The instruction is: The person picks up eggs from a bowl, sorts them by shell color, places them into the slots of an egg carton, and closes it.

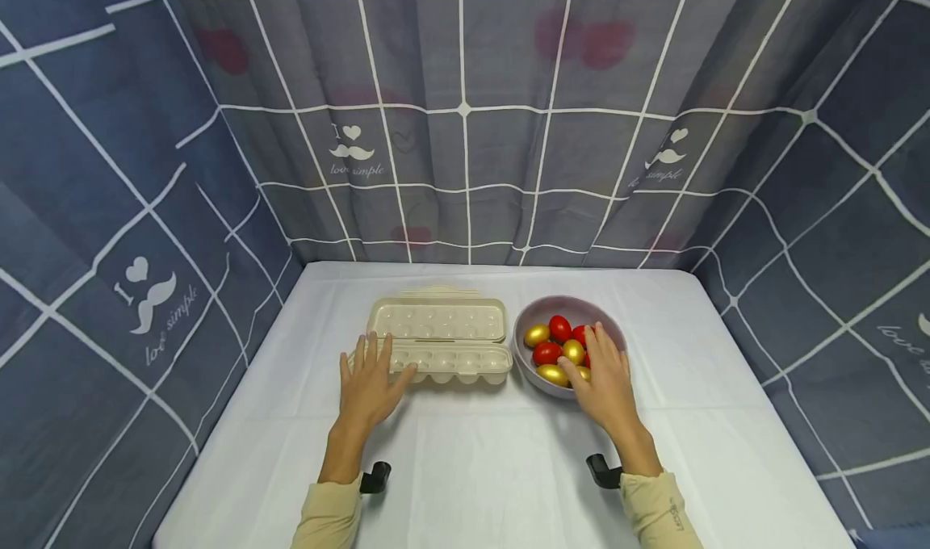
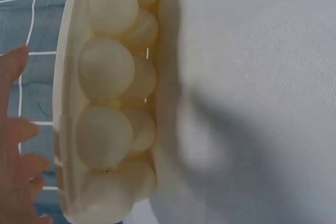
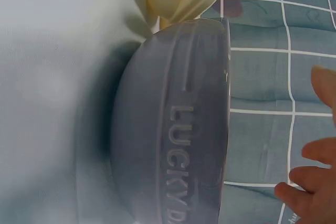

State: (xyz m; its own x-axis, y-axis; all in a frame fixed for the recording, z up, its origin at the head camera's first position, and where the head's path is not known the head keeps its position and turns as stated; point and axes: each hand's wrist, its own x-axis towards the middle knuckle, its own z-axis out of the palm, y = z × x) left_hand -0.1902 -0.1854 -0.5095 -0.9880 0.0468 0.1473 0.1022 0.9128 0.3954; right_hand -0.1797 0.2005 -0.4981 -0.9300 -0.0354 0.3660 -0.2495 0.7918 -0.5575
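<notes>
Both hands lie nearest the head camera, on either side of the egg carton (image 1: pixel 439 335), which serves as the reference for everything else. At the carton's left end, the left hand (image 1: pixel 369 387) rests flat on the white tablecloth (image 1: pixel 479 468), fingers straight and spread, fingertips touching the front tray's edge and holding nothing. Just beyond the carton's right end, the right hand (image 1: pixel 605 383) reaches over the near rim of the grey bowl (image 1: pixel 606 323), its fingers loosely extended above the eggs; whether they actually grip one I cannot tell. Red eggs (image 1: pixel 559 328) and gold eggs (image 1: pixel 537 336) sit heaped inside the bowl, which almost touches the carton. That carton stands open and its cups look unfilled, the lid folded back behind the tray. Behind the carton hangs a grey checked curtain (image 1: pixel 465 113).
</notes>
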